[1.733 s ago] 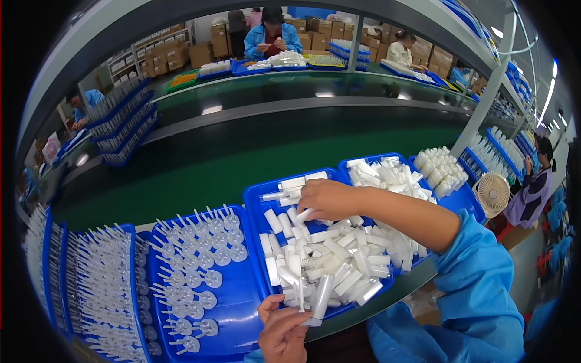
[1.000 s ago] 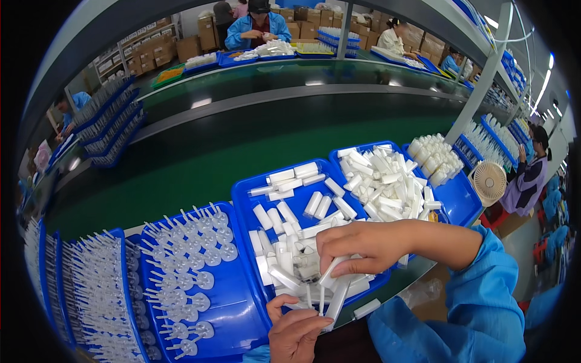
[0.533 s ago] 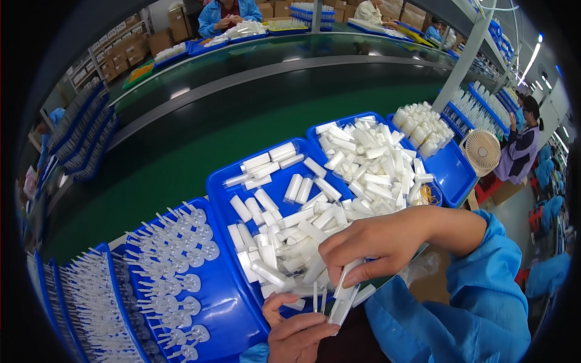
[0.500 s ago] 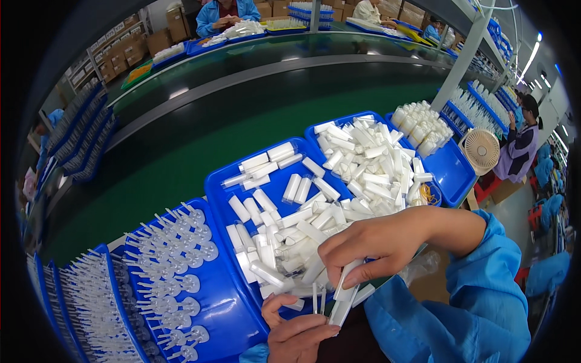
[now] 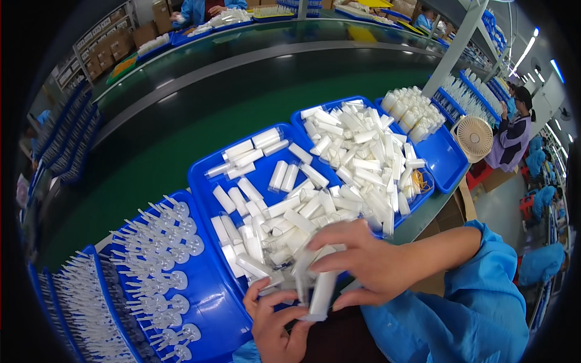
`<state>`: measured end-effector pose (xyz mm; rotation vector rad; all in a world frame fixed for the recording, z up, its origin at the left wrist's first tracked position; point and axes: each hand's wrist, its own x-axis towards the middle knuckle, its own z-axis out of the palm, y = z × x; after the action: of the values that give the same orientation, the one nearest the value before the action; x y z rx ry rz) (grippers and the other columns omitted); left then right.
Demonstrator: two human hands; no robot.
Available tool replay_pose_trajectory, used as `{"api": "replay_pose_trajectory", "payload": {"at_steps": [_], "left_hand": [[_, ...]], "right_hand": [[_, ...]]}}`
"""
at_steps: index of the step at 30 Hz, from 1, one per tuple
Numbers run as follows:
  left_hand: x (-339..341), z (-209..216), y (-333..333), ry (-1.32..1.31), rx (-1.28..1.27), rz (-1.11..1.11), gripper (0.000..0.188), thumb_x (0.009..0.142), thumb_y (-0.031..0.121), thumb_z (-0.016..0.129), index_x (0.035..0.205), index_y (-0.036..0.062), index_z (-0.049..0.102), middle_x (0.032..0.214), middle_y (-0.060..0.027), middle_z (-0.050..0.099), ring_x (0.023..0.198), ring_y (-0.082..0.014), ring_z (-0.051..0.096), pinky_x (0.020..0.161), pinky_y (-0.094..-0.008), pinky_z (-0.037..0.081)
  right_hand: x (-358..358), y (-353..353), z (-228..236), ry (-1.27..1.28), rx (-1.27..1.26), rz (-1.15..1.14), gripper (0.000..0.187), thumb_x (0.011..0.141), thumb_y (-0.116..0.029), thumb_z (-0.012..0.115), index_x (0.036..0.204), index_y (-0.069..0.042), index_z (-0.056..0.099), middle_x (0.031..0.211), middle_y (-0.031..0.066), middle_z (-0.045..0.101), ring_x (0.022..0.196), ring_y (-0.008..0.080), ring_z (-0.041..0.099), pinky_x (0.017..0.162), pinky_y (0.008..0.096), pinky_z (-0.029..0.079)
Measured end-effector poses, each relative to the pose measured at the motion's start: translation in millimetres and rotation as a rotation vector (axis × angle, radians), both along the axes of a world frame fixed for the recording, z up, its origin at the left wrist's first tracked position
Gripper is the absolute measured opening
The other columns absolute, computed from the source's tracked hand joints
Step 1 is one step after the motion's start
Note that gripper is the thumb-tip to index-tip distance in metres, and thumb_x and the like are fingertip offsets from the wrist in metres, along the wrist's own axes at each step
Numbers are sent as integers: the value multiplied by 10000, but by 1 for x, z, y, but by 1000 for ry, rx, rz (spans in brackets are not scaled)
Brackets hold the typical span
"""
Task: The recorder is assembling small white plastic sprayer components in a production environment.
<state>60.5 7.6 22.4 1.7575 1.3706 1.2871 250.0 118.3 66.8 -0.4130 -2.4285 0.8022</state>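
On the green worktop [image 5: 151, 160], a blue tray [image 5: 199, 180] carries a heap of white tubes [image 5: 299, 221]. At its near edge, the left hand [image 5: 275, 325] pinches the lower end of one clear-sleeved tube [image 5: 322, 293]; the right hand [image 5: 365, 266] arches over it, fingers parted, too blurred for me to tell whether it grips.

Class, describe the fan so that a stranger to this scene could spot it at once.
Find the green belt sweeping across the middle and follow the blue trays along its near side to the right. Just past the tray holding a packed cluster of whitish pieces is the fan. It is round and beige with a spoked grille, unlike the rectangular trays beside it.
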Motion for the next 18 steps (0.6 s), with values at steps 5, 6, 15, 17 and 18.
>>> {"api": "replay_pose_trajectory", "payload": {"at_steps": [5,6,15,17,18], "left_hand": [[3,-3,0,-155,113,135,148,803,161,634,839,56,537,949,-123,617,1154,-442,397,975,-565,244],[3,-3,1,-186,139,128,156,794,158,645,848,55,540,927,-123,621,1153,-446,401,976,-567,245],[-7,6,-11,-4,201,82,139,721,95,694,825,55,612,772,-95,624,985,-411,533,934,-568,321],[-7,6,-11,62,229,71,123,700,81,697,798,59,626,743,-77,619,939,-361,559,920,-554,337],[-5,5,-12,80,248,70,114,690,75,697,782,63,632,733,-68,617,917,-333,568,912,-546,345]], "right_hand": [[42,-31,-28,-208,277,135,281,759,-213,629,1003,-82,580,1013,66,521,784,166,552,593,282,447],[48,-36,-35,-284,302,139,273,753,-199,609,998,-81,585,993,59,525,757,159,554,567,271,451],[65,-47,-77,-477,323,24,285,732,-112,584,1010,-49,588,875,57,548,627,168,555,545,272,487],[61,-44,-65,-297,97,-23,286,770,-84,594,1052,-49,560,853,45,543,605,157,545,555,260,488],[59,-41,-57,-209,-15,-43,290,789,-70,599,1073,-49,547,842,39,540,595,151,540,560,255,489]]}}
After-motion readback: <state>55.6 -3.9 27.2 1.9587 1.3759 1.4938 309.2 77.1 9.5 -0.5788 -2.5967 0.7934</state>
